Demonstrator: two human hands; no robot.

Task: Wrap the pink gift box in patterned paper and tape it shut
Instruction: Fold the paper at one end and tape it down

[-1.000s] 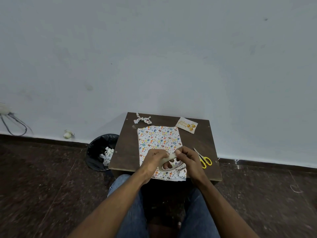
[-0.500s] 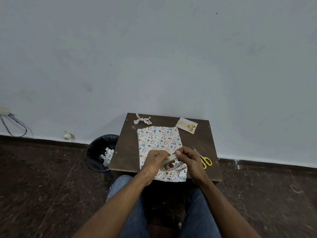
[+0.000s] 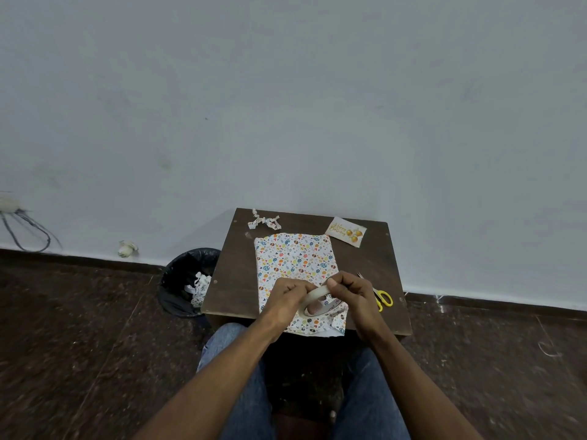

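The gift box lies flat on the small dark table (image 3: 228, 281), fully covered by white patterned paper (image 3: 293, 255); no pink shows. Its near end has a loose, crumpled paper flap (image 3: 336, 322). Above that near end I hold a cream roll of tape (image 3: 314, 300). My left hand (image 3: 287, 295) grips the roll from the left. My right hand (image 3: 347, 289) pinches the roll's top edge with thumb and fingers. Both hands hide part of the paper beneath.
Yellow-handled scissors (image 3: 382, 298) lie right of my right hand. A birthday card (image 3: 346, 231) and a crumpled paper scrap (image 3: 263, 220) sit at the table's far side. A black bin (image 3: 187, 281) with paper scraps stands left of the table. The wall is directly behind.
Both hands stay on the tape roll over the box's near end. The right fingers have shifted slightly along the roll's top edge.
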